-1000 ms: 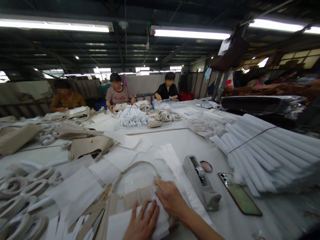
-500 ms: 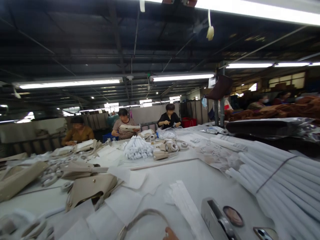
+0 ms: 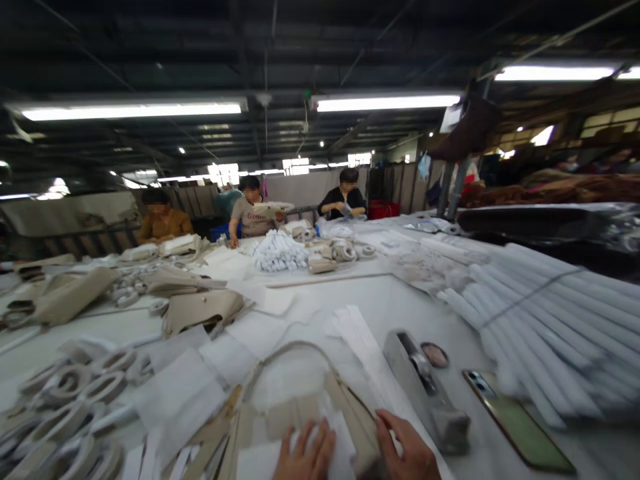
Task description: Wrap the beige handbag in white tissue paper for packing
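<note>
A beige handbag (image 3: 320, 400) with a curved handle (image 3: 290, 350) lies flat on the white table in front of me. My left hand (image 3: 305, 457) rests on white wrapping paper (image 3: 260, 460) laid over the bag's lower part, fingers stretched out. My right hand (image 3: 407, 453) lies at the bag's right edge, fingers flat, beside a grey tape dispenser (image 3: 425, 393). Both hands are cut off by the bottom of the frame.
A phone (image 3: 517, 420) lies right of the dispenser, next to a bundle of white paper rolls (image 3: 545, 320). Coiled straps (image 3: 65, 393) and more beige bags (image 3: 203, 310) fill the left side. Three people work at the far end of the table (image 3: 380, 293).
The view swung up towards the ceiling, then came back down. My hands left the frame and now show again on the bag; my right hand has shifted to the bag's right edge.
</note>
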Motion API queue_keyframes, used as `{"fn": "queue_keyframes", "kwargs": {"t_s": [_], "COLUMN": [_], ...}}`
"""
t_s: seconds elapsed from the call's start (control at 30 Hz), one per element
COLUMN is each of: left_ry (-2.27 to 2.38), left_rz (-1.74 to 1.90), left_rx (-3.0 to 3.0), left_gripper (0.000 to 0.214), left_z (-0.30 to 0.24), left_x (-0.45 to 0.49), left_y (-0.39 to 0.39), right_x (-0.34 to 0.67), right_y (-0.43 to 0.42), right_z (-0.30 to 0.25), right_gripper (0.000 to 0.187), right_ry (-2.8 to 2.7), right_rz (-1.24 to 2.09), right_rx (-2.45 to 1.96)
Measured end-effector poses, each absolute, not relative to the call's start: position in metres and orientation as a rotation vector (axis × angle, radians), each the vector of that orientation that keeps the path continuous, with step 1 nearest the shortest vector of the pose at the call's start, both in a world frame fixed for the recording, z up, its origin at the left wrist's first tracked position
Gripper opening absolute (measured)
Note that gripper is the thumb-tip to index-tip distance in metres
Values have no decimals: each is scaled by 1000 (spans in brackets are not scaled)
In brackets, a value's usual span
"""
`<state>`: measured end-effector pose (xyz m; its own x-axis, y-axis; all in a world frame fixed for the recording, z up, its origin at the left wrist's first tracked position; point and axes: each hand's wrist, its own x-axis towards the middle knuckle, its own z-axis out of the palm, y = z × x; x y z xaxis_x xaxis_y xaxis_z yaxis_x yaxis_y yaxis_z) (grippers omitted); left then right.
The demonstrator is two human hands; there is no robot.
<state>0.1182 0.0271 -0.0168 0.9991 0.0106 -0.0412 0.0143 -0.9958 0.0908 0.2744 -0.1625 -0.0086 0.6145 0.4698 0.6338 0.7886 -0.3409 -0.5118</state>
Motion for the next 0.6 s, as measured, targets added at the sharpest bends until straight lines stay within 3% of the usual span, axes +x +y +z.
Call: {"fn": "queue_keyframes", "kwargs": {"t_s": [0.07, 0.1, 0.2, 0.3, 0.4, 0.5, 0.6], "left_ry": [38, 46, 50, 68, 79, 81, 80], "left_rz": [33, 55, 69, 95, 131, 168, 213], "left_rx": [3034, 3044, 3082, 3110, 3127, 3141, 3153], "left_gripper": [91, 95, 78, 63, 59, 59, 58], "left_z": [-14, -11, -1, 4, 3, 1, 0], "left_x": [106, 101, 93, 92, 92, 92, 91], "left_y": [22, 20, 17, 15, 14, 14, 14], "right_x": [237, 219, 176, 155, 148, 148, 151], "right_y": [-191, -199, -202, -189, -179, -175, -174], "right_z": [-17, -22, -34, -41, -44, -42, -33], "right_gripper": [35, 38, 37, 22, 19, 4, 11], "right_ry": [-813, -781, -789, -801, -851, -895, -848], "right_rz": [-213, -72, 186, 186, 165, 190, 255], "right_rx": [-2126, -2174, -2300, -2464, -2542, -2535, -2463]}}
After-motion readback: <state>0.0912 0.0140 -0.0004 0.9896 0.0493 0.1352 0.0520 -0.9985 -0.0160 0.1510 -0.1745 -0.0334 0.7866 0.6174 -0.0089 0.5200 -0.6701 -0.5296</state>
